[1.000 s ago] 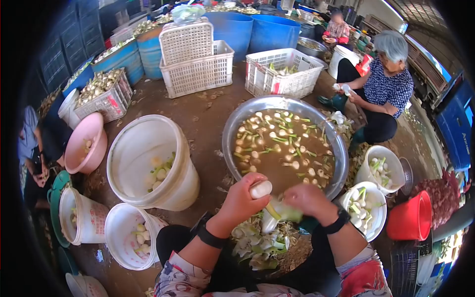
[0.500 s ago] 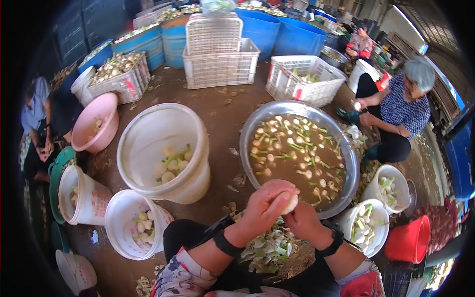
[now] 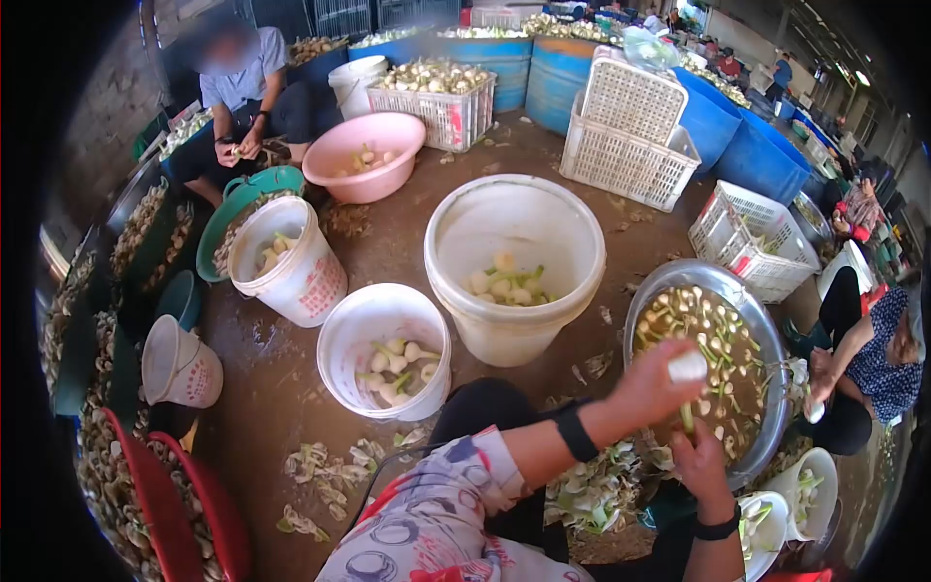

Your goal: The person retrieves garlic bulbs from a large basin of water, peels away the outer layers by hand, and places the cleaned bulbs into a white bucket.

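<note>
My left hand (image 3: 645,386), slightly blurred, is closed round a white garlic bulb (image 3: 687,366) above the near left rim of a metal basin (image 3: 773,388). A green stem (image 3: 687,417) points down from the bulb towards my right hand (image 3: 703,468). The right thumb and fingers are closed at the lower end of that stem; whether they also hold a tool is hidden. Many bulbs with green stems float in the brownish water of the basin. Peeled skins (image 3: 601,490) lie heaped below my hands.
A large white bucket (image 3: 456,310) and a smaller one (image 3: 335,339), both with bulbs inside, stand left of the basin. Further off are a pink tub (image 3: 364,184), white crates (image 3: 621,160) and blue barrels (image 3: 766,155). One person (image 3: 247,87) sits far left, another (image 3: 887,359) right.
My view has turned left, so the buckets and basin appear further right. My hands, earlier close together at the bulb, are now slightly apart, the left above the right.
</note>
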